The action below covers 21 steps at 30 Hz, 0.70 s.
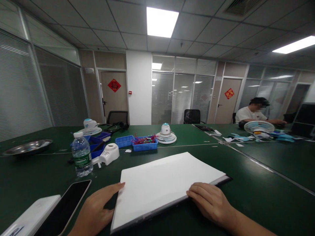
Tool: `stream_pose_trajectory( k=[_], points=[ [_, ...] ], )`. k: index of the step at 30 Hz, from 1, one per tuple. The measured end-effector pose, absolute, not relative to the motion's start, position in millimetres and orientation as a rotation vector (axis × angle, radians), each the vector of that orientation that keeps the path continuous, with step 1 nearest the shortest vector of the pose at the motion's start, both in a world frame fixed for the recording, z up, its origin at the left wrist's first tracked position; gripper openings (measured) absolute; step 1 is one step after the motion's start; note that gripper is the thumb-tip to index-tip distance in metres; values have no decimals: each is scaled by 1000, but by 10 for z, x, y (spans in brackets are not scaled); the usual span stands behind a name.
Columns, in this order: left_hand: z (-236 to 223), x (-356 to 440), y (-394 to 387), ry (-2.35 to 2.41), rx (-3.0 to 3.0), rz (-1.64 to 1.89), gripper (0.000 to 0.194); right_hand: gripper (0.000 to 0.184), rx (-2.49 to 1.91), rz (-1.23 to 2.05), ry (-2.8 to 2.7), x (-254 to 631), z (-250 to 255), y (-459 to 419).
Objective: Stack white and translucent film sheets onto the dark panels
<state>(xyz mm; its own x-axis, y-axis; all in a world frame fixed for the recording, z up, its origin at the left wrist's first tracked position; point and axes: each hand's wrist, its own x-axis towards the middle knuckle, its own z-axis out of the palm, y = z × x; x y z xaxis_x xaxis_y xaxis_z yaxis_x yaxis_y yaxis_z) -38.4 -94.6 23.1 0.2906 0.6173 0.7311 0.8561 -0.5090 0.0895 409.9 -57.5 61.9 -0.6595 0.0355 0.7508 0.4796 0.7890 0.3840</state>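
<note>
A dark-backed folder (187, 196) topped by white paper (159, 183) lies at a slant in front of me, its far right corner showing a black edge. My left hand (98, 205) grips the left edge, thumb on the paper and the other fingers partly hidden beneath. At the near right edge, my right hand (209, 200) has its fingers curled over the rim; its thumb is out of sight. The top sheet looks blank.
Left of the folder are a phone (66, 206), a white box (31, 213), a water bottle (81, 155) and a white plastic housing (110, 153). Beyond stand a blue bin (145, 145) of coloured wires and a small fan (166, 134). A person (252, 113) sits far right.
</note>
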Motion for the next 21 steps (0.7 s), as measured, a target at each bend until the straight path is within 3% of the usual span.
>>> stream_pose_trajectory(
  k=[7,15,21],
  points=[
    [414,-261,-977,-1543,-2202,-1002,57,31,-469,-849,-2227,4155,638,-527],
    [401,-323,-987,-1808,-2121,-946,61,32,-749,-978,-2202,4472,1296,-708],
    [338,-317,-981,-1842,-2234,-858,53,33,-1172,-951,-2241,5018,1632,-890]
  ],
)
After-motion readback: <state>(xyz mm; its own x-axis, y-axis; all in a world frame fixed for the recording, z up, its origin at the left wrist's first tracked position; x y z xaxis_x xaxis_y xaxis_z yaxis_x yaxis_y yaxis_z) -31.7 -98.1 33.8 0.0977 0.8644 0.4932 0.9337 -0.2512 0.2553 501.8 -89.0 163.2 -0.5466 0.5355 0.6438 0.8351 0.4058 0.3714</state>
